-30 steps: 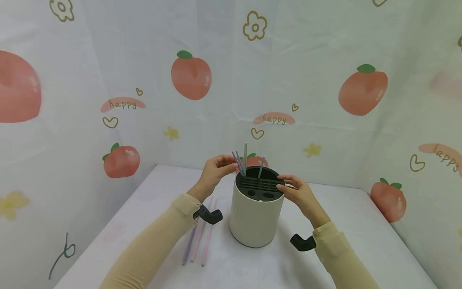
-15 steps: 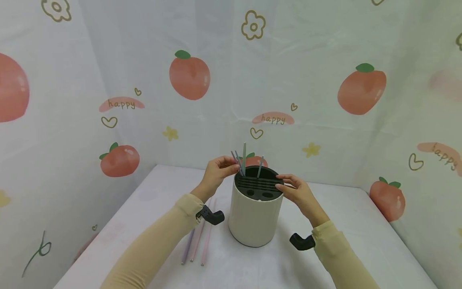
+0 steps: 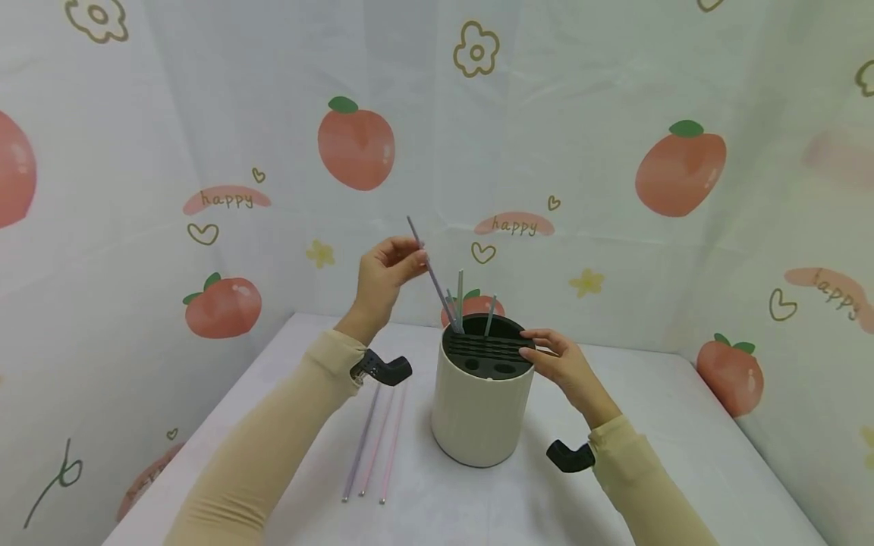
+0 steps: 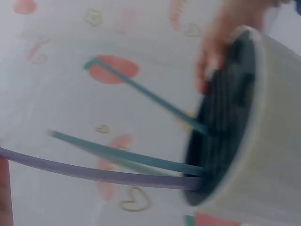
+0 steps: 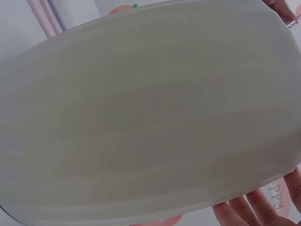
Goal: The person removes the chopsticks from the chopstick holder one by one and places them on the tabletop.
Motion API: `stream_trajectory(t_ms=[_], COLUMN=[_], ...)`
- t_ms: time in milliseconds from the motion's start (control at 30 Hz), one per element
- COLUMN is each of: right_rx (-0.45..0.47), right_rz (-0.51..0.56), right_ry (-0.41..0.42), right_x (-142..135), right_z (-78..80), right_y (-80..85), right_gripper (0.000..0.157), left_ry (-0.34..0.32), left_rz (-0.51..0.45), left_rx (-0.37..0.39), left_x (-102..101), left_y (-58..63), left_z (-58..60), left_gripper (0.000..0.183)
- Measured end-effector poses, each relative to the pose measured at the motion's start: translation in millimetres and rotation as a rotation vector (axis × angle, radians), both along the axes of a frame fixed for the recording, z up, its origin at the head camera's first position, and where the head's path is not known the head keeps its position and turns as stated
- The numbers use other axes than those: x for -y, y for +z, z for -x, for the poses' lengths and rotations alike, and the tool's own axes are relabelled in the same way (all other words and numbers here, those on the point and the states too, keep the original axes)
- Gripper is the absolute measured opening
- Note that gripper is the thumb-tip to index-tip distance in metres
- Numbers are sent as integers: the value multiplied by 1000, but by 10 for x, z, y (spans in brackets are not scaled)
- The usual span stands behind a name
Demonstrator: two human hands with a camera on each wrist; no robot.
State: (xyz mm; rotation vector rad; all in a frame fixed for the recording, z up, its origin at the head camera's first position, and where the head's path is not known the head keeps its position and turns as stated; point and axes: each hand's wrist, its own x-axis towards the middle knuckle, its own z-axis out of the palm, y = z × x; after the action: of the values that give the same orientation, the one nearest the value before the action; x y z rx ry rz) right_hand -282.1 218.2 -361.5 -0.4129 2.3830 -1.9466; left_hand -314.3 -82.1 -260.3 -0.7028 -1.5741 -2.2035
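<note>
Between thumb and fingers, my left hand (image 3: 385,277) pinches a thin purple stick (image 3: 435,280). The stick leans to the left, its lower end inside the rear opening of a cream cylindrical holder (image 3: 481,425) with a black slotted top (image 3: 486,349). A pale green stick (image 3: 460,292) and a bluish stick (image 3: 491,315) stand in that opening, with another blue-green stick (image 4: 122,153) close to the purple one. My right hand (image 3: 567,371) rests its thumb and fingertips on the holder's right rim; several fingers (image 5: 263,207) extend along its side in the right wrist view.
On the white table (image 3: 587,500), left of the holder, lie a purple stick (image 3: 360,451) and two pink ones, including the right-hand pink stick (image 3: 392,451). A white curtain (image 3: 587,91) printed with peaches hangs behind and at the sides.
My left hand has risen and moved left from the holder's rim, drawing the purple stick partly up and out of the opening. The right hand stays on the rim.
</note>
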Motion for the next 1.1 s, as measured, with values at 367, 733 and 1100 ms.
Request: stream_trajectory(t_ms=[367, 733, 1100], right_rx=[5, 10, 9], right_rz=[10, 8, 10], right_ry=[-2, -16, 1], right_x=[-16, -19, 2], right_z=[10, 6, -7], right_y=[-5, -39, -5], right_gripper=[49, 50, 50], left_ry=[149, 249, 312], left_rz=[-239, 238, 535], left_rx=[54, 499, 706], left_x=[540, 969, 1114], left_y=[207, -1213, -2031], left_z=[2, 231, 120], left_gripper=[12, 31, 26])
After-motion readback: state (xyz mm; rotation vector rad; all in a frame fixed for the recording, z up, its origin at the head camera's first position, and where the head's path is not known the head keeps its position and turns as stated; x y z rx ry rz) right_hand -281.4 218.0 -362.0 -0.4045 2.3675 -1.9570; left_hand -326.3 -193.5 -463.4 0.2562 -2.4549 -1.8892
